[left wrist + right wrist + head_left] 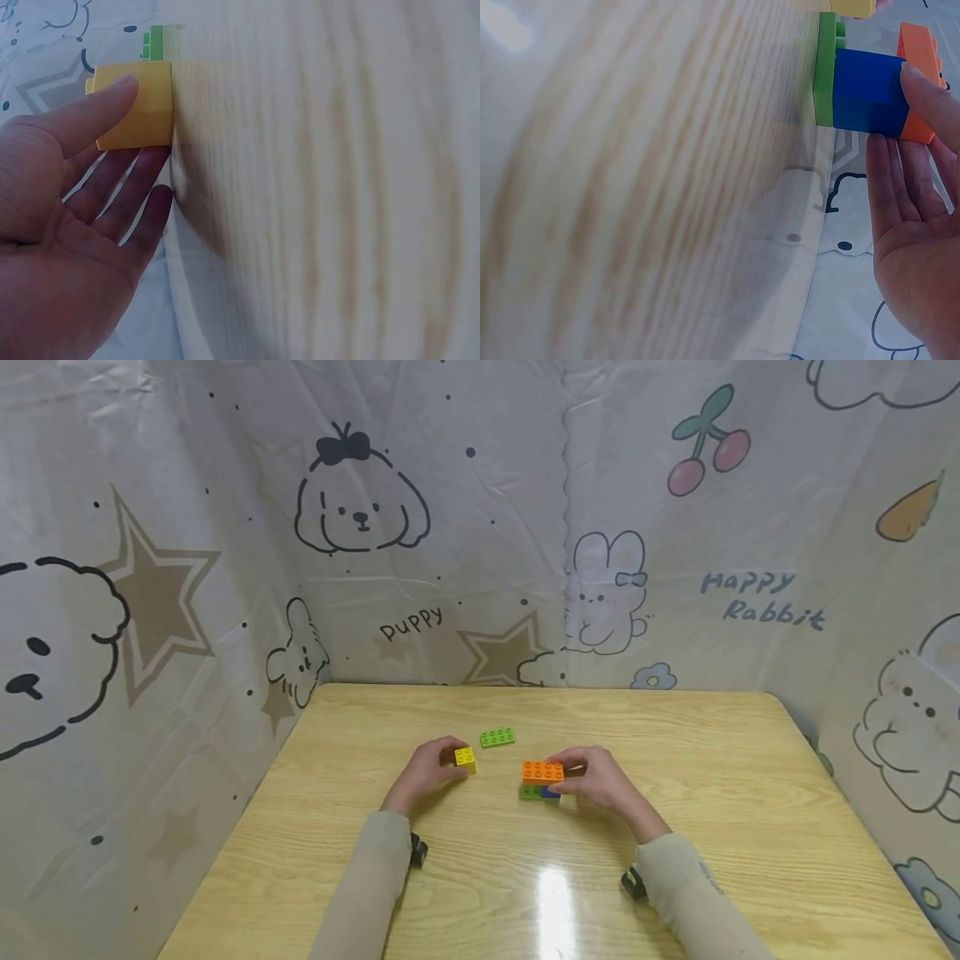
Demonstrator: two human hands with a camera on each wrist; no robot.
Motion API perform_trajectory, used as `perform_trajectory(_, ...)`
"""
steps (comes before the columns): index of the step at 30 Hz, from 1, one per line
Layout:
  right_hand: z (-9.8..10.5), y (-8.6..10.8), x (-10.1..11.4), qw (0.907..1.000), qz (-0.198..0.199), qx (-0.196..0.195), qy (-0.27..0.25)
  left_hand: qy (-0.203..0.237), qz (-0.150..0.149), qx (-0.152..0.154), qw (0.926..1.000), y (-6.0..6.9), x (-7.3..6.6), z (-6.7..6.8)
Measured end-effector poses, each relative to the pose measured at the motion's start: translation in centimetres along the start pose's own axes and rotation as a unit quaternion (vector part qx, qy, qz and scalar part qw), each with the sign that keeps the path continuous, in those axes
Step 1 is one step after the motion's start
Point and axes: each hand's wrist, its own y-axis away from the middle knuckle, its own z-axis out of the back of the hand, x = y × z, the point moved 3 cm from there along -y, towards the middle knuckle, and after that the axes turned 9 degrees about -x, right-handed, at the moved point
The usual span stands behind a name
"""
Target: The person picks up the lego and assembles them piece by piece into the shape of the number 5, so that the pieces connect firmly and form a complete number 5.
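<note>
Stacking seems underway, the left hand [430,770] pinching a square yellow plastic block [466,761], the right hand [597,776] gripping an orange-blue-green plastic brick stack [542,773] on the bench [465,885]; the next move likely calls for careful alignment.

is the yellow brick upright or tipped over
Upright: the yellow brick shows its studs on top in the head view, pinched by the left hand.
</note>
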Motion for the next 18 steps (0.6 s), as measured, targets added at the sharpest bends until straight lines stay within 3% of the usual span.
perform_trajectory(10, 0.0, 0.0, 0.0, 1.0000, 0.004, 0.000, 0.005, 0.010, 0.005, -0.006, 0.9999, 0.2, -0.5, 0.0)
perform_trajectory(18, 0.0, 0.0, -0.2, 1.0000, -0.005, -0.002, 0.002, 0.026, -0.017, 0.001, 0.9995, 0.1, -1.7, 0.4)
